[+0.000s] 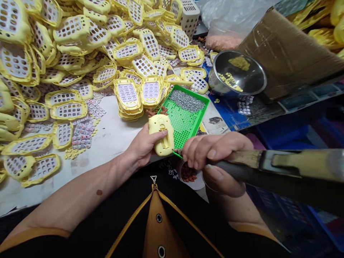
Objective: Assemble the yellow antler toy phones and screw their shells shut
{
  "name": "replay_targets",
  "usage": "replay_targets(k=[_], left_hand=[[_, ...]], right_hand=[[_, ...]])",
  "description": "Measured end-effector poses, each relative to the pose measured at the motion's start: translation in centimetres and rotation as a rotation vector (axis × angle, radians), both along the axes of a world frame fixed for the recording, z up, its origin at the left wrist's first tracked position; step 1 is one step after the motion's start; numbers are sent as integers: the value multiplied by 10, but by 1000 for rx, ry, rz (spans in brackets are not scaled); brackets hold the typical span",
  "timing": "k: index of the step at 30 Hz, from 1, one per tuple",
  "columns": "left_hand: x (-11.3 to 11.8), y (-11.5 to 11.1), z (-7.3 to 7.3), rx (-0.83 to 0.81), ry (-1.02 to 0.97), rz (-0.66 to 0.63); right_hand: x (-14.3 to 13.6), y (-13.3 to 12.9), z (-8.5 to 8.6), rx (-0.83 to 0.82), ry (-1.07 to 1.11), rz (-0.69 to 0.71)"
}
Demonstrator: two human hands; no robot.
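Note:
Near the middle of the head view, my left hand (143,145) grips a yellow plastic toy (161,134) with brown antlers at its top. The thumb lies across the open battery slot on the toy's back. My right hand (217,154) is wrapped round a long screwdriver-like tool (249,163), which runs off to the right edge. Its tip is close to the toy's lower right corner; whether they touch is hard to tell. Behind the toy lies a green perforated tray (181,120) with many small metal screws (186,101) at its far end.
Yellow shells (71,30) with white button grids are heaped at the left and back. Two stacks of shells (127,95) stand beside the tray. At the right are a metal bowl (252,77) and a cardboard box (292,53). A cup of brown parts (189,173) sits below my right hand.

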State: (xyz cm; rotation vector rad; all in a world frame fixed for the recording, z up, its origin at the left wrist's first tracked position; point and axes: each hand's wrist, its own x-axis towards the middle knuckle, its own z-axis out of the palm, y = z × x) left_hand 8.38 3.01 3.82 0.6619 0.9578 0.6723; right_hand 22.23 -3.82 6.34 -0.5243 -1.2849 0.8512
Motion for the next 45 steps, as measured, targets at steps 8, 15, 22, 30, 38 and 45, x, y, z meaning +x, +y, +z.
replay_targets(k=[8,15,22,30,38,45], left_hand=[[0,1,-1,-4,6,-10],[-1,4,-2,-17,16,-20],[-2,3,-3,-56,-5,-43],[-3,3,-1,-65,5,-47],[-4,3,-4,-50,-18,-71],[-1,2,-2,-46,-1,-31]], right_hand=[[-1,3,-5,-3,38,34],[8,-8,10,-42,46,-106],[30,31,-32,13,-21,-357],[34,45,-58,-57,-93,-367],[34,46,-59,-125,-111,-345],[15,16,-9,-115,16,-422]])
